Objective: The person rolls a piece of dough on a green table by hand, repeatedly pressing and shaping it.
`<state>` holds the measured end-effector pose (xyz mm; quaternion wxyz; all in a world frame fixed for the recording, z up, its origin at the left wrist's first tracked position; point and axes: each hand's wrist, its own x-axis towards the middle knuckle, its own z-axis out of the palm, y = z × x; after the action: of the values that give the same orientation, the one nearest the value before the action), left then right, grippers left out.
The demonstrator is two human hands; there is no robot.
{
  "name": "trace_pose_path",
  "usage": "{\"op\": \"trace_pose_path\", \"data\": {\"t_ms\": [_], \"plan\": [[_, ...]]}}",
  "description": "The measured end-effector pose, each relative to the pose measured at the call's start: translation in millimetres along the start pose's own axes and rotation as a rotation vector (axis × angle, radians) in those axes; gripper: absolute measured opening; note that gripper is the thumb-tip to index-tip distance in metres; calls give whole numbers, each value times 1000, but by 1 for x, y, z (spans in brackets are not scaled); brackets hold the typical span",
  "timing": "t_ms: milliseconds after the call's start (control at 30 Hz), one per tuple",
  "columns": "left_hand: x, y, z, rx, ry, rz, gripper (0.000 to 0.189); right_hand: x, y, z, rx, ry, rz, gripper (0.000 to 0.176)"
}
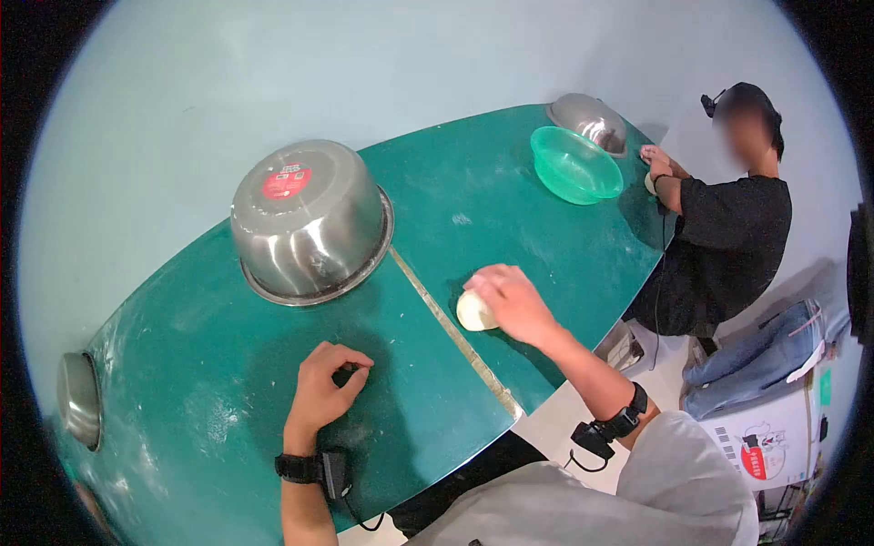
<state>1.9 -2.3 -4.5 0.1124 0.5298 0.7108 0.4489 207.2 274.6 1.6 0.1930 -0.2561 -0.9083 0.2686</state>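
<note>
A smooth, pale ball of dough lies on the green table, just right of the yellowish seam. My right hand is over its upper right side, fingers curled round it and slightly blurred; the dough's far side is hidden under them. Left of the seam, my left hand hovers over or rests on the table with curled fingers. Its thumb comes close to the index finger, and I see nothing between them. An upturned steel basin with a red label sits beyond my left hand.
The green table carries white floury smears. At the far right stand a green plastic bowl and an upturned steel bowl; another steel bowl is at the left edge. A person in black works at the right end, hands on pale dough.
</note>
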Motion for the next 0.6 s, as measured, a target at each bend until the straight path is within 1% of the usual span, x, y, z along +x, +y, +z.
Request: {"op": "trace_pose_path", "data": {"t_ms": [33, 100, 133, 167, 233, 267, 300, 367, 433, 467, 500, 567, 600], "plan": [[0, -1, 0, -5, -10, 7, 12, -1, 5, -4, 0, -2, -5, 40], [-1, -2, -1, -3, -23, 12, 12, -3, 10, -6, 226, 160, 91, 30], [-1, -2, -1, -4, -27, 12, 12, -4, 8, 0, 311, 287, 137, 31], [0, -2, -1, -4, -31, 13, 12, -4, 6, 2, 313, 288, 137, 31], [0, 0, -2, -7, -32, 7, 11, -2, -5, 3, 124, 243, 283, 40], [0, 1, -1, -12, -35, 1, 11, -3, -13, 4, -31, 249, 279, 44], [1, 2, -1, -10, -38, -2, 11, -3, -13, 4, -28, 248, 281, 44], [0, 3, -1, -15, -24, -36, 11, -2, -15, 6, 155, 189, 189, 45], [-1, 7, -4, -16, -38, -55, 11, 0, -12, -1, 205, 226, 87, 44], [1, 8, -5, -33, -56, -54, 11, 2, -9, -9, 182, 191, 70, 42], [1, 7, -6, -29, -56, -65, 11, 7, -1, -20, 101, 108, 42, 44], [1, 5, -6, -9, -49, 9, 11, 16, 8, -44, -104, -2, 8, 48], [0, 4, -5, -15, -50, 6, 11, 19, 4, -49, -107, -6, 11, 48]]}}
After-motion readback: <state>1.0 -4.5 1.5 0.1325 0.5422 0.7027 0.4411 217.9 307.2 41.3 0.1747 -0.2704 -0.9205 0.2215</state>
